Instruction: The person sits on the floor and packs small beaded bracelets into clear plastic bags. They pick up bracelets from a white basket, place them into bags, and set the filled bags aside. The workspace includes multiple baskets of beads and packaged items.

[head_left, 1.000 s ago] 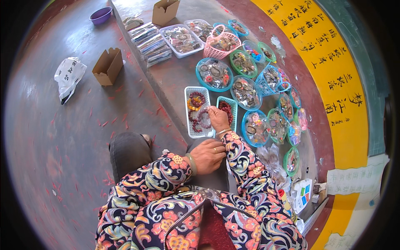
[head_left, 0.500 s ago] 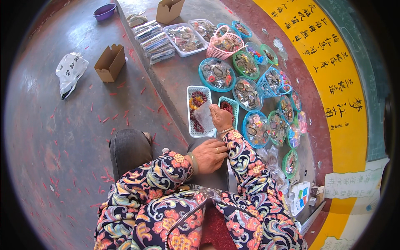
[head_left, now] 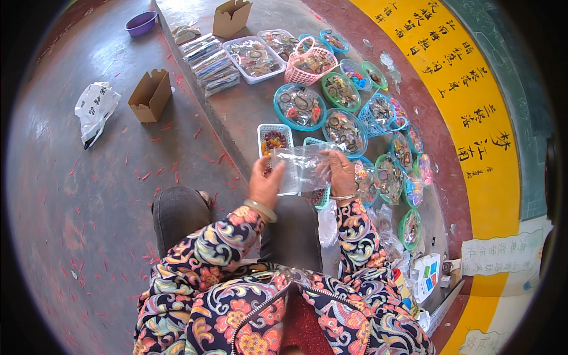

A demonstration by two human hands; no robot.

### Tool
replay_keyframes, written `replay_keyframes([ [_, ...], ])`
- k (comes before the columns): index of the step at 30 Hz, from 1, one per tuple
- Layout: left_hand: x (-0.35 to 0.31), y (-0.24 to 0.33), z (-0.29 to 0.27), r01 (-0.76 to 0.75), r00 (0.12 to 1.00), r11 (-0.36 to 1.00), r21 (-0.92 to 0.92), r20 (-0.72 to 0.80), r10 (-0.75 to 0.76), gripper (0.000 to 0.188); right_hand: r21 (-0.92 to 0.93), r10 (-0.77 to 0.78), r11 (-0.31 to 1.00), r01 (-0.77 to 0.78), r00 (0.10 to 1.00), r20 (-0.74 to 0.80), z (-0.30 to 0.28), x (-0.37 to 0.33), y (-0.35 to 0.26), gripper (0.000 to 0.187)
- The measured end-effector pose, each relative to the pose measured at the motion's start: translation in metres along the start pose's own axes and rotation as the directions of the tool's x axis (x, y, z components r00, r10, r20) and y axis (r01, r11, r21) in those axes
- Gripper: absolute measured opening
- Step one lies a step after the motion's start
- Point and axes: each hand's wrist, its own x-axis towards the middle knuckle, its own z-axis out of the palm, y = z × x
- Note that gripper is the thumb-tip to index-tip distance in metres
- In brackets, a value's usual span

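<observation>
The left hand (head_left: 266,182) and right hand (head_left: 342,173) grip a clear plastic bag (head_left: 305,165) between them, near the ledge's (head_left: 236,112) left edge. It partly masks the white basket (head_left: 260,139) and teal basket (head_left: 325,202); bag contents indistinct.

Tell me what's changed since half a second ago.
The left hand has moved forward and left, from over the right knee to the left edge of the clear plastic bag; blur hides its grip. The right hand has shifted right, still holding the bag, now spread out. The white bead basket and purple bowl stayed put.
</observation>
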Motion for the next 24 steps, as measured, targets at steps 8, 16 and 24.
replay_keyframes([
  [8,0.01,-0.011,-0.013,0.474,0.807,0.829,-0.297,0.523,-0.274,0.038,0.243,0.056,0.969,-0.036,0.996,-0.076,-0.004,-0.021,0.016,0.03],
  [16,0.012,0.004,-0.017,0.477,0.822,0.828,-0.294,0.481,-0.303,0.033,0.07,0.063,0.997,-0.038,0.917,-0.393,-0.031,-0.03,0.007,0.037],
  [24,0.012,0.008,-0.017,0.473,0.839,0.781,-0.407,0.479,-0.259,0.032,0.69,0.366,0.703,-0.17,0.919,-0.147,0.002,-0.055,0.004,0.028],
])
